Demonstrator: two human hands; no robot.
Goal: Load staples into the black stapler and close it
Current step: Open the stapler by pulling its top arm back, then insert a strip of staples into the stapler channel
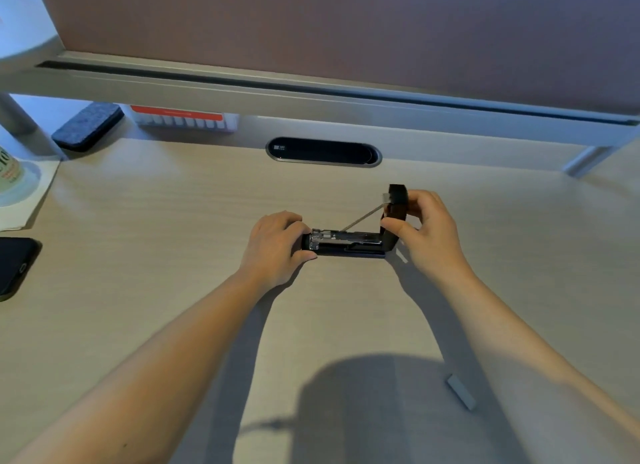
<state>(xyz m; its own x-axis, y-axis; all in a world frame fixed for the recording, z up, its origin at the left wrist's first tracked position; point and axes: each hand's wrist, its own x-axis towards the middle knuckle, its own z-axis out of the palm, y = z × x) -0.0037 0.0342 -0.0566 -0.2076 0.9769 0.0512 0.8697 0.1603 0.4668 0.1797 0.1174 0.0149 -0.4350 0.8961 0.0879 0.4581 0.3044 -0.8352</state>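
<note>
Black stapler (346, 244) lying mid-counter (173, 221), lid swung upright. Left hand (277, 245) pinning front end; right hand (420, 230) gripping raised lid (398, 200). Staple strip (461, 392) lying near right, not yet loaded. Risking: lid snapping shut on empty channel, pinching fingers, if right grip slipping.

Nothing is reading clearly here. A small white mark is showing at the left end of the dark oval cable port (323, 152) in the upper middle of the frame, too small to make out. A line of pale print is running along the red band of the white box (183, 118) at the upper left, blurred past reading. Large dark letters and smaller orange print are showing on the pale container (10, 171) at the left edge, cut off by the frame and illegible
</note>
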